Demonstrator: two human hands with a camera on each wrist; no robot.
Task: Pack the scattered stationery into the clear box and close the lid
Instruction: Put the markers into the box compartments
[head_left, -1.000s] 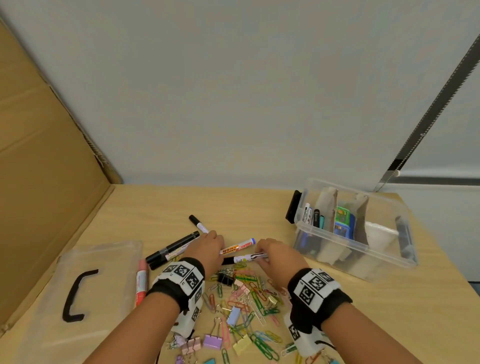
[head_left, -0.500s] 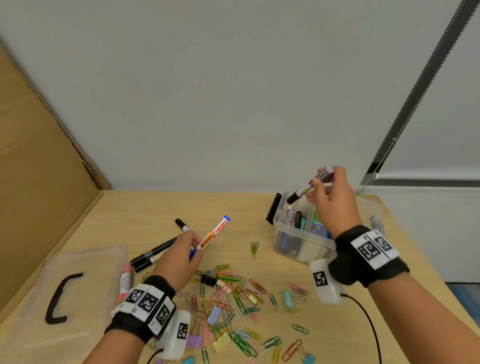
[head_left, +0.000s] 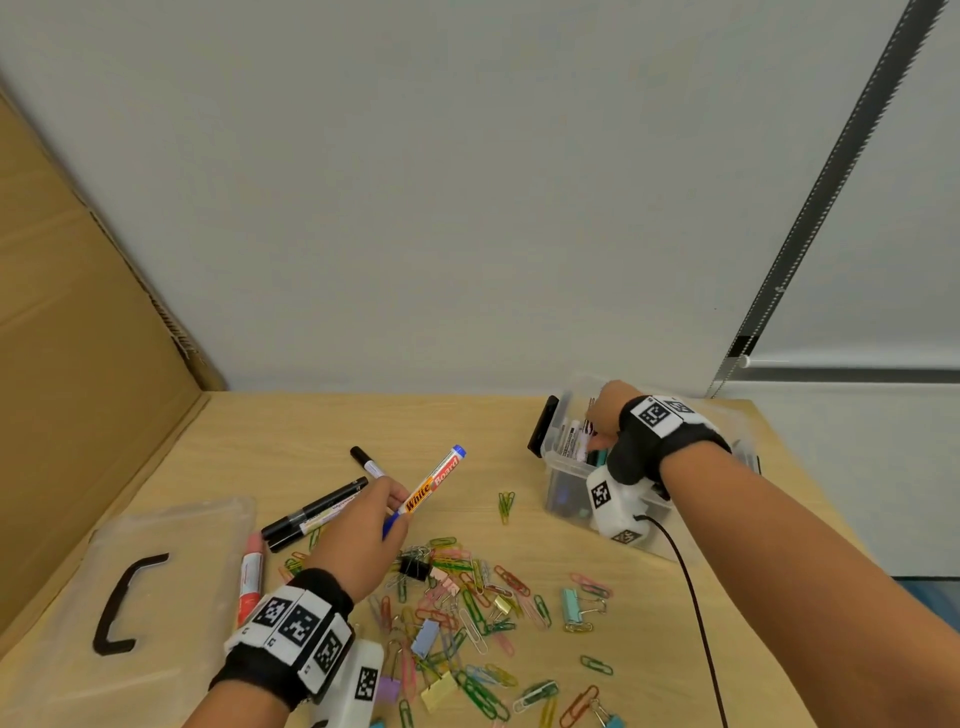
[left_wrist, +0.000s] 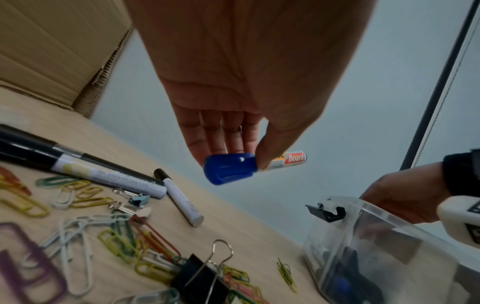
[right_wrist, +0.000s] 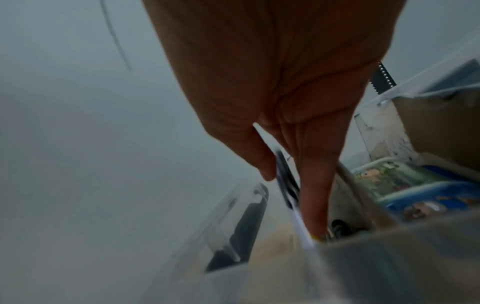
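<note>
Landmark: clear box (head_left: 569, 467), on the bench (head_left: 291, 421) at the far right.

Right hand (head_left: 605, 410) is inside the box's left-end compartment, thumb and forefinger pinching a white marker (right_wrist: 287, 185) that points down into the box, tip end low beside other pens already standing there. Wrist view is blurred; can't tell if the marker's bottom touches the floor of the box.

Left hand (head_left: 363, 525) is well left of the box, above the bench, fingers (left_wrist: 218, 139) pinching a whiteboard marker (head_left: 434, 486) near its blue cap (left_wrist: 228, 169). Long axis slants up and toward the box, barrel end nearer it. So next move, prob.: carry it rightward over the rim, swing it vertical, then drop it in.

Whiteboard marker: white/orange label, "White Board" text, blue cap and end plug, rigid, light.

Still left of the box: two black markers (head_left: 311, 509), a small black-capped pen (head_left: 366, 462), red marker (head_left: 251, 577), the clip pile (head_left: 467, 597). Lid (head_left: 171, 597) lies farthest left, off the box.
</note>
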